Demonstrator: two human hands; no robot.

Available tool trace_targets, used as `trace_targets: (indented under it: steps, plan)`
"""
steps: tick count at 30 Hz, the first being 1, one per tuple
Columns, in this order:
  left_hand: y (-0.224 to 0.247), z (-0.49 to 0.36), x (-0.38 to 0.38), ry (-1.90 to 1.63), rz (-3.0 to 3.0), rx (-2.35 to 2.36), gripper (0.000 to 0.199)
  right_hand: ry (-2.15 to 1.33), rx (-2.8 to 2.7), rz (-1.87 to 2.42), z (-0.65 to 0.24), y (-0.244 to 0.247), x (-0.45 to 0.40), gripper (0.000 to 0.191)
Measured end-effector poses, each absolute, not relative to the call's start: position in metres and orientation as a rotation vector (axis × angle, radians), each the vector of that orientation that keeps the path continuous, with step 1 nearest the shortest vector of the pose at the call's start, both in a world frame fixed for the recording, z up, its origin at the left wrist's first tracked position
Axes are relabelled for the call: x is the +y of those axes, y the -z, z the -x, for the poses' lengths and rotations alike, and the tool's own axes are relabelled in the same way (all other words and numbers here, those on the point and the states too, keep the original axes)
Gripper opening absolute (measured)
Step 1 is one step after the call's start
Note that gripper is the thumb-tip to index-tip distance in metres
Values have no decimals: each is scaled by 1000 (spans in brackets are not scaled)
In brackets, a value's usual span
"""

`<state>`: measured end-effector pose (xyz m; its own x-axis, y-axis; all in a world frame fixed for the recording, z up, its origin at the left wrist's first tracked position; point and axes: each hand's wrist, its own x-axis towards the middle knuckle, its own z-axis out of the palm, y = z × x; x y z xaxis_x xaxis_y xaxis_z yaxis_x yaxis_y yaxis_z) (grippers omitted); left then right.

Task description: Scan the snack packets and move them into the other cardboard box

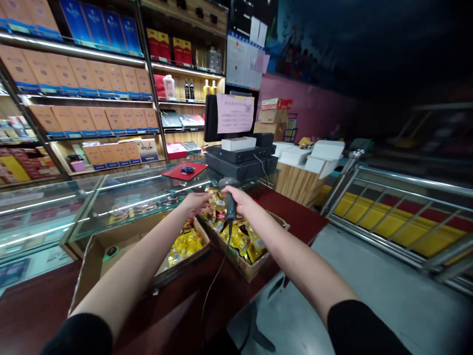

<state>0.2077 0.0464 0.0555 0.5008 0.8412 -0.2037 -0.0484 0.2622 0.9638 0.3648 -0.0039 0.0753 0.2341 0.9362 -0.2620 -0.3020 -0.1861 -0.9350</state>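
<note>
– View from the head: what does the left grip (199,203) have?
– It is closed on a crinkled gold foil packet (218,201), held up over the far end of an open brown cardboard box (242,266).
– And the right grip (239,198)?
– Wrapped around the handle of a black plastic handheld scanner (231,206). The scanner is upright just beside the packet, its thin black cable (229,234) hanging down past the box.
– Where does that box stand?
– On a glossy dark-red surface (177,296), near its right edge, with shiny yellow packets (240,239) inside.
– What is to its left?
– A wider, open tan cardboard tray (96,261), toward the left edge of the surface, with more glossy yellow bags (186,244) in its right end.
– Anything beyond?
– Past the far edge, a black monitor (211,121) with a pale pink printed sheet (234,114) across its front.
</note>
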Motion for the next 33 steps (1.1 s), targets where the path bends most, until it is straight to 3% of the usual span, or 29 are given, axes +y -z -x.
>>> trace_targets:
  steps: [5,10,15,18,22,27,33]
  plan:
    - [-62,-240,45,-613,-1247,892,33,-1015,-560,1363,-417,-83,-25,9]
    - [-61,-147,55,-549,-1482,1017,50,-938,-572,1233,-397,-81,-24,8]
    - [-54,-19,44,-580,-1585,1322,65,-1523,-697,1012,-317,-77,-12,7]
    - [-37,27,21,-501,-1664,1542,53,-1792,-757,1040,-258,-60,-10,14]
    - [-4,45,-8,-489,-1723,1713,24,-2048,-818,1003,-194,-27,-14,17]
    - [30,39,-23,-608,-1740,1790,32,-2192,-810,896,-162,9,-19,17]
    - [34,49,-14,-506,-1838,1698,26,-2246,-893,826,-167,24,-25,15]
